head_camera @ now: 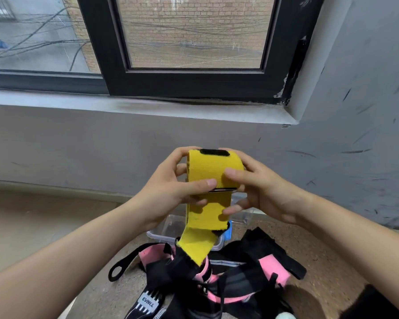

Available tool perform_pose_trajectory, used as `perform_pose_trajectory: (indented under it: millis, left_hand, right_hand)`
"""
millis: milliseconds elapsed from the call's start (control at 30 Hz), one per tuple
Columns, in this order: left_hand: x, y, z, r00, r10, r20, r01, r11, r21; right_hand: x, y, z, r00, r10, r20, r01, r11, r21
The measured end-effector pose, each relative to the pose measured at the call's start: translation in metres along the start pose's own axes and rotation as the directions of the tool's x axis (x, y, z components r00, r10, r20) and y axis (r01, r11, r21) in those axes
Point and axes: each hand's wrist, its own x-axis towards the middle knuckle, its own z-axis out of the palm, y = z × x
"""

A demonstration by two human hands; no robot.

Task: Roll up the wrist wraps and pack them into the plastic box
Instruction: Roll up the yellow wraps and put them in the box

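Observation:
A yellow wrist wrap [213, 171] with a black patch at its top edge is held up in front of me, partly rolled, its loose tail hanging down toward the floor. My left hand [171, 189] grips the roll from the left, thumb pressed on its front. My right hand [260, 189] grips it from the right, thumb on the front and fingers curled beneath. A clear plastic box [168, 229] stands on the floor below the wrap, mostly hidden behind it. Pink and black wraps [217, 279] lie in a heap in front of the box.
A grey wall with a sill [148, 107] and a dark-framed window rises just behind the box. The speckled floor [320, 245] spreads to the right of the heap. A blue item [228, 231] shows at the box's right side.

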Motion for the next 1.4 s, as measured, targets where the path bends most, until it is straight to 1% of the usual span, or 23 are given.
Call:
perform_pose_trajectory:
  millis: [133, 200, 267, 333, 467, 600, 700, 800, 867, 933, 1000, 1100, 1200, 1267, 1300, 1400]
  left_hand:
    - [0.001, -0.003, -0.001, 0.996, 0.087, 0.011, -0.088, 0.996, 0.026]
    - [0.000, -0.004, 0.000, 0.993, 0.119, 0.025, -0.120, 0.992, 0.037]
    - [0.001, -0.005, 0.000, 0.992, 0.121, 0.037, -0.123, 0.990, 0.066]
    - [0.003, -0.007, 0.000, 0.996, 0.073, 0.043, -0.077, 0.994, 0.083]
    - [0.003, -0.006, 0.003, 0.989, -0.117, 0.095, 0.115, 0.993, 0.022]
    - [0.001, 0.000, 0.009, 0.967, -0.245, 0.069, 0.246, 0.969, -0.004]
    - [-0.001, 0.003, 0.010, 0.949, -0.311, 0.051, 0.310, 0.950, 0.030]
    - [-0.002, 0.005, 0.011, 0.956, -0.291, 0.026, 0.290, 0.957, 0.021]
    - [-0.002, 0.006, 0.011, 0.966, -0.260, -0.001, 0.260, 0.966, 0.014]
    - [-0.002, 0.006, 0.010, 0.968, -0.250, -0.013, 0.250, 0.968, -0.001]
    - [-0.002, 0.005, 0.008, 0.970, -0.241, -0.014, 0.241, 0.970, -0.020]
    - [-0.002, 0.007, 0.007, 0.975, -0.218, -0.030, 0.216, 0.974, -0.061]
    - [-0.001, 0.007, 0.005, 0.983, -0.185, -0.022, 0.182, 0.978, -0.101]
    - [-0.001, 0.006, 0.005, 0.987, -0.163, -0.011, 0.161, 0.980, -0.114]
    - [-0.001, 0.005, 0.004, 0.988, -0.151, -0.005, 0.150, 0.981, -0.122]
    - [-0.001, 0.002, 0.003, 0.995, -0.102, 0.004, 0.102, 0.987, -0.123]
  right_hand:
    - [0.001, 0.002, 0.003, 0.999, 0.024, -0.031, -0.023, 0.999, 0.048]
    - [0.000, 0.002, 0.003, 0.999, -0.004, -0.054, 0.008, 0.997, 0.071]
    - [0.000, 0.001, 0.001, 0.996, -0.032, -0.088, 0.041, 0.993, 0.110]
    - [-0.001, 0.000, -0.001, 0.994, -0.045, -0.101, 0.059, 0.989, 0.138]
    - [0.000, -0.001, -0.005, 0.988, -0.097, -0.117, 0.113, 0.983, 0.146]
    - [0.002, 0.003, -0.008, 0.978, -0.151, -0.143, 0.166, 0.982, 0.095]
    - [0.003, 0.008, -0.008, 0.969, -0.199, -0.147, 0.199, 0.980, -0.013]
    - [0.004, 0.012, -0.007, 0.957, -0.266, -0.112, 0.251, 0.958, -0.136]
    - [0.003, 0.011, -0.006, 0.956, -0.276, -0.097, 0.256, 0.949, -0.185]
    - [0.002, 0.008, -0.006, 0.964, -0.254, -0.077, 0.232, 0.947, -0.220]
    - [0.001, 0.006, -0.006, 0.978, -0.195, -0.071, 0.175, 0.960, -0.219]
    - [-0.001, 0.006, -0.004, 1.000, -0.022, -0.001, 0.022, 0.993, -0.113]
    - [-0.003, 0.003, 0.000, 0.995, 0.069, 0.078, -0.073, 0.996, 0.045]
    - [-0.004, 0.000, 0.000, 0.992, 0.100, 0.074, -0.108, 0.987, 0.116]
    - [-0.004, -0.001, 0.000, 0.992, 0.109, 0.058, -0.116, 0.986, 0.123]
    - [-0.004, -0.001, 0.000, 0.994, 0.112, 0.014, -0.113, 0.991, 0.076]
